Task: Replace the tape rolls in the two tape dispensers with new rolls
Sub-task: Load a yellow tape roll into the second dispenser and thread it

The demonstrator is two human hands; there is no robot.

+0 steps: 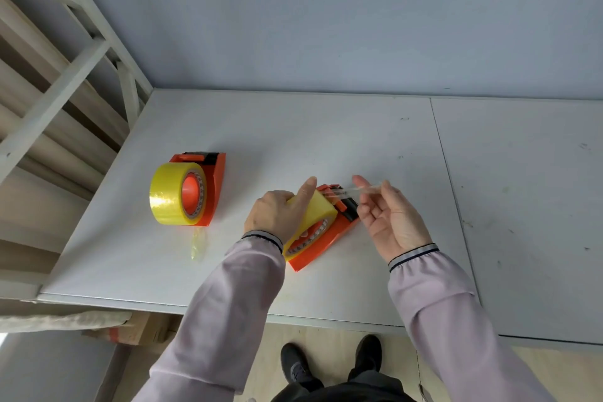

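left hand [277, 214] clamped over yellow tape roll [318, 214] seated in near orange dispenser [329, 238] mid white tabletop [359, 134], right hand [391, 215] pinching clear tape strip [355, 190] stretched above cutter, second orange dispenser [215, 183] with full yellow roll [173, 196] well left, loose tape scrap [198, 245] just in front of it

The white tabletop [326, 127] lies bare along its far edge and across its whole right half, so my hands could pass there freely. Near the left edge an orange dispenser with a yellow roll [187, 189] stands in the way, with a scrap of tape [198, 243] stuck toward the near edge. A second orange dispenser [326, 232] blocks the middle, between my left hand [277, 215] and right hand [388, 215].
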